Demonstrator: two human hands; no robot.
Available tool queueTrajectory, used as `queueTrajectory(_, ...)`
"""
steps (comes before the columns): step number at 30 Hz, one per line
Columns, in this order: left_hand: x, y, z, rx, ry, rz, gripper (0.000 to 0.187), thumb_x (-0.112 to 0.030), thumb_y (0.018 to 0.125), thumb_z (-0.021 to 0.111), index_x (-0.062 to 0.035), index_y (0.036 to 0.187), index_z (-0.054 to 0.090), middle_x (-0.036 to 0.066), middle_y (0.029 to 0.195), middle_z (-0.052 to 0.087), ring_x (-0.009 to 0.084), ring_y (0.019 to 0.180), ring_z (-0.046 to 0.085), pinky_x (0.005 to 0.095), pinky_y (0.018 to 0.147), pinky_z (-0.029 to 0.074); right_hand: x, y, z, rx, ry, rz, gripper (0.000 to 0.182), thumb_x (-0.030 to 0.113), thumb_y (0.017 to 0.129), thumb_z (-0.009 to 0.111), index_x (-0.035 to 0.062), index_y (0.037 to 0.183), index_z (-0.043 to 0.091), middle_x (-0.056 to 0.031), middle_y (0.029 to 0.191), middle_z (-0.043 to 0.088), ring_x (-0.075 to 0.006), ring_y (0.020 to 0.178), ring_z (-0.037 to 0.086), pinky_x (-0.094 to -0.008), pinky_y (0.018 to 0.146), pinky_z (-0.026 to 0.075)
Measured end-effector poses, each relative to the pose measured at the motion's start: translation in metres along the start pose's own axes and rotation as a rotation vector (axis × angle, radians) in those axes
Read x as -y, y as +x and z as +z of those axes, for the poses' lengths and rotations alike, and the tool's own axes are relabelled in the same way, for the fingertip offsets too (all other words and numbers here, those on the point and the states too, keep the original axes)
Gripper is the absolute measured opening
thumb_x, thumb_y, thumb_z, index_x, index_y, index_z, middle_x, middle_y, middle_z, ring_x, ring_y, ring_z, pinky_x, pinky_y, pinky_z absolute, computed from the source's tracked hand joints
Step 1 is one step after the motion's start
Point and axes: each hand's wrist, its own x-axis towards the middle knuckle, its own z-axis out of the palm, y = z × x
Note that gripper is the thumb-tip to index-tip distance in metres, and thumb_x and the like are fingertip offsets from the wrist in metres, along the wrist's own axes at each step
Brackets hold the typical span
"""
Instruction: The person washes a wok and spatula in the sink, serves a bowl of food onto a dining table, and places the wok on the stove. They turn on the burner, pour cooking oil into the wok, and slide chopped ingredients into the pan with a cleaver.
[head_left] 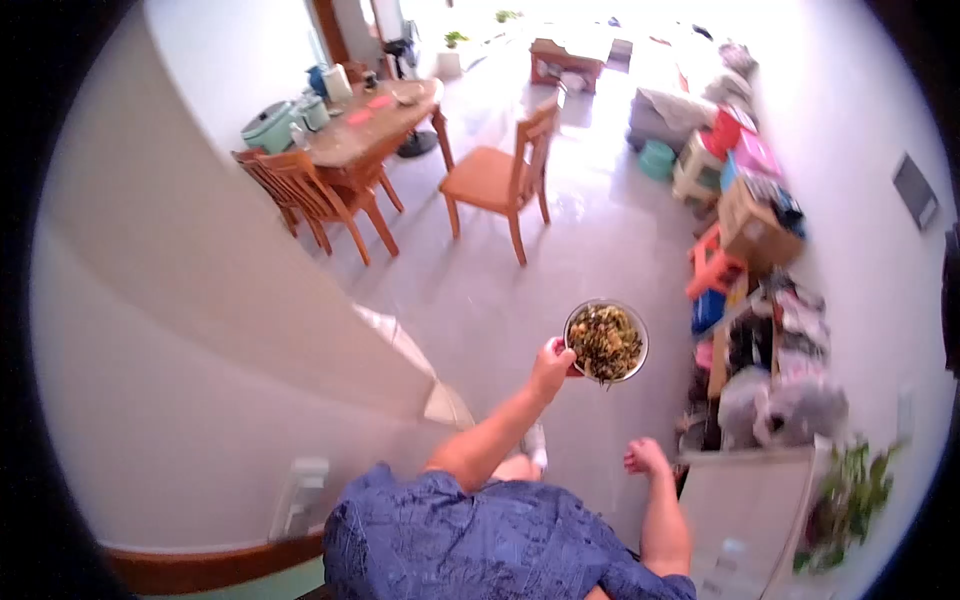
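Note:
My left hand (553, 366) is closed on the near left rim of a round bowl (646, 352), thumb on top and fingers underneath. Dark leafy greens with paler, yellowish pieces (605, 342) fill the bowl, which I hold out in front of me above the floor. Low on the right, my right hand (648, 457) hangs by my side with its fingers curled in, and nothing shows in it. It is nearest to a pale cabinet (745, 500) and touches nothing that I can see.
Ahead, a wooden chair (490, 180) stands on the pale floor, beside a dining table (365, 135) with a green appliance (270, 125) on it. Boxes (755, 225), stools (712, 265) and bags (800, 405) line the right wall. A curved wall (200, 300) rises on my left.

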Motion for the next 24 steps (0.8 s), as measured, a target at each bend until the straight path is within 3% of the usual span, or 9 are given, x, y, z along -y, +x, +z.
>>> queueTrajectory(4, -0.010, -0.033, 0.031, -0.159, -0.027, 0.137, 0.032, -0.009, 0.085, 0.052, 0.0067, 0.113, 0.048, 0.013, 0.099, 0.062, 0.0196, 0.077, 0.067, 0.0336, 0.065, 0.061, 0.000, -0.036, -0.019, 0.065, -0.213, -0.032, 0.028, 0.020, 0.093, 0.049, -0.0019, 0.108, 0.057, -0.0146, 0.087, 0.066, -0.0240, 0.067, 0.066, -0.0383, 0.057, 0.057)
queueTrajectory(5, 0.059, 0.011, -0.009, -0.249, -0.004, 0.142, 0.032, -0.010, 0.085, 0.051, 0.0064, 0.113, 0.048, 0.013, 0.099, 0.062, 0.0203, 0.078, 0.067, 0.0341, 0.067, 0.061, -0.022, 0.057, -0.009, 0.125, -0.265, -0.013, 0.028, 0.020, 0.093, 0.049, -0.0020, 0.108, 0.058, -0.0145, 0.087, 0.067, -0.0237, 0.067, 0.066, -0.0380, 0.057, 0.057)
queueTrajectory(6, 0.083, 0.035, -0.030, -0.311, 0.004, 0.162, 0.032, -0.010, 0.085, 0.050, 0.0061, 0.113, 0.048, 0.013, 0.099, 0.062, 0.0209, 0.079, 0.067, 0.0346, 0.068, 0.061, -0.022, 0.101, -0.005, 0.155, -0.314, -0.012, 0.028, 0.020, 0.093, 0.049, -0.0022, 0.109, 0.058, -0.0143, 0.088, 0.067, -0.0234, 0.068, 0.067, -0.0378, 0.058, 0.057)
queueTrajectory(11, 0.085, 0.094, -0.063, -0.431, 0.021, 0.383, 0.032, -0.012, 0.085, 0.049, 0.0051, 0.112, 0.050, 0.013, 0.100, 0.062, 0.0216, 0.082, 0.067, 0.0361, 0.073, 0.060, 0.039, 0.209, -0.022, 0.191, -0.419, -0.235, 0.028, 0.020, 0.093, 0.049, -0.0023, 0.107, 0.059, -0.0129, 0.087, 0.067, -0.0217, 0.069, 0.067, -0.0364, 0.058, 0.057)
queueTrajectory(16, 0.091, 0.223, -0.163, -0.468, -0.098, 0.627, 0.034, -0.011, 0.084, 0.052, 0.0064, 0.114, 0.049, 0.014, 0.099, 0.062, 0.0228, 0.078, 0.067, 0.0359, 0.067, 0.060, 0.157, 0.408, -0.020, 0.183, -0.519, -0.325, 0.025, 0.018, 0.093, 0.050, -0.0028, 0.103, 0.060, -0.0115, 0.082, 0.066, -0.0208, 0.064, 0.066, -0.0362, 0.056, 0.057)
queueTrajectory(18, 0.078, 0.269, -0.218, -0.549, -0.070, 0.703, 0.032, -0.011, 0.085, 0.052, 0.0062, 0.112, 0.051, 0.014, 0.099, 0.062, 0.0225, 0.079, 0.067, 0.0362, 0.067, 0.060, 0.197, 0.479, 0.003, 0.173, -0.541, -0.353, 0.024, 0.017, 0.093, 0.051, -0.0021, 0.103, 0.060, -0.0112, 0.081, 0.066, -0.0208, 0.063, 0.066, -0.0360, 0.055, 0.056)
queueTrajectory(19, 0.027, 0.248, -0.191, -0.621, -0.083, 0.680, 0.032, -0.012, 0.085, 0.052, 0.0062, 0.111, 0.052, 0.014, 0.100, 0.062, 0.0223, 0.080, 0.067, 0.0361, 0.067, 0.060, 0.229, 0.415, -0.032, 0.166, -0.600, -0.288, 0.023, 0.017, 0.093, 0.051, -0.0018, 0.103, 0.060, -0.0110, 0.081, 0.066, -0.0208, 0.062, 0.066, -0.0358, 0.055, 0.056)
queueTrajectory(20, 0.010, 0.265, -0.210, -0.664, -0.074, 0.681, 0.031, -0.012, 0.085, 0.052, 0.0061, 0.110, 0.052, 0.014, 0.100, 0.062, 0.0221, 0.080, 0.067, 0.0361, 0.067, 0.060, 0.252, 0.418, -0.036, 0.153, -0.609, -0.219, 0.025, 0.018, 0.093, 0.052, -0.0004, 0.108, 0.060, -0.0117, 0.082, 0.067, -0.0213, 0.062, 0.066, -0.0360, 0.053, 0.056)
queueTrajectory(24, -0.062, 0.312, -0.248, -0.806, -0.062, 0.706, 0.025, -0.012, 0.086, 0.050, 0.0051, 0.104, 0.056, 0.014, 0.096, 0.063, 0.0194, 0.079, 0.067, 0.0329, 0.063, 0.059, 0.331, 0.440, -0.026, 0.208, -0.628, -0.275, 0.029, 0.019, 0.094, 0.052, -0.0004, 0.115, 0.059, -0.0127, 0.083, 0.067, -0.0225, 0.062, 0.066, -0.0364, 0.052, 0.056)
